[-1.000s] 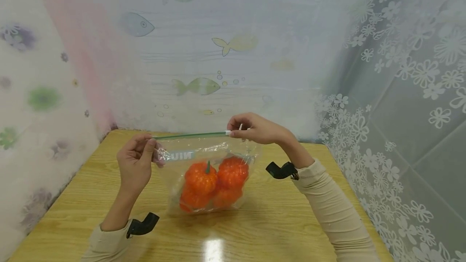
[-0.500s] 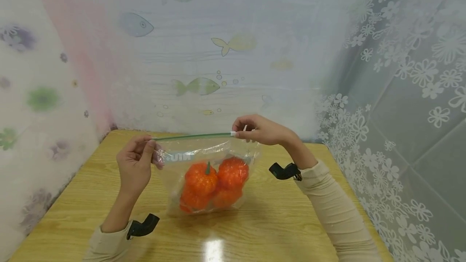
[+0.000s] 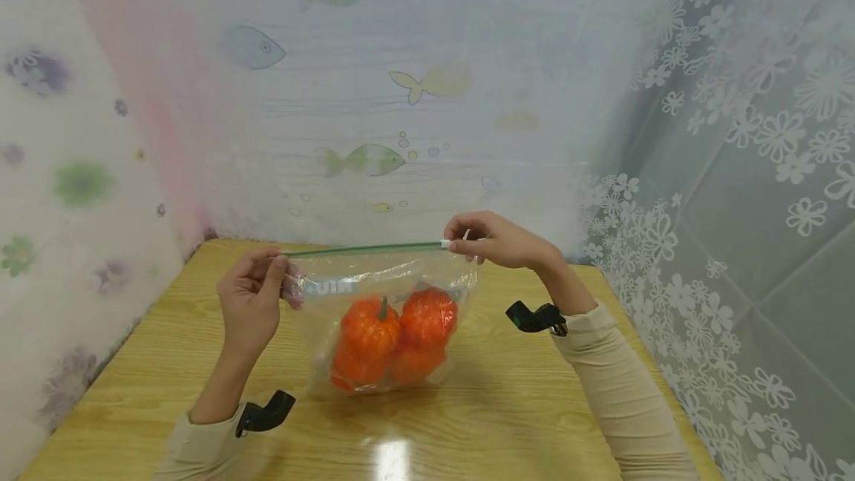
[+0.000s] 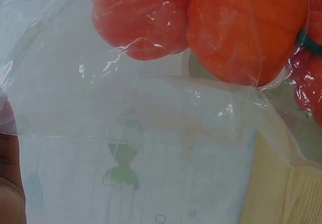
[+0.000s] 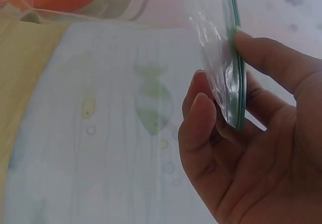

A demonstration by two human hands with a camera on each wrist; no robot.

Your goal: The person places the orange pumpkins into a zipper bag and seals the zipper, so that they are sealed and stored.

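A clear zip bag with a green zip strip stands upright over the table, its top edge stretched between both hands. Several orange toy-like pumpkins lie inside it; one shows a green stem. At the bag's upper left corner, the left hand pinches the edge between thumb and fingers. The right hand pinches the white slider near the strip's right end. In the right wrist view, the right thumb presses against the green strip, with fingers curled behind the film; the slider is hidden there.
The wooden table carries the bag and reaches back to a wall covering printed with fish. Flower-patterned panels stand on the right, with another patterned covering on the left. Black wrist mounts sit on both sleeves.
The right hand has moved to the right along the zip strip, taking the white slider with it. The left hand and the pumpkins have hardly moved.
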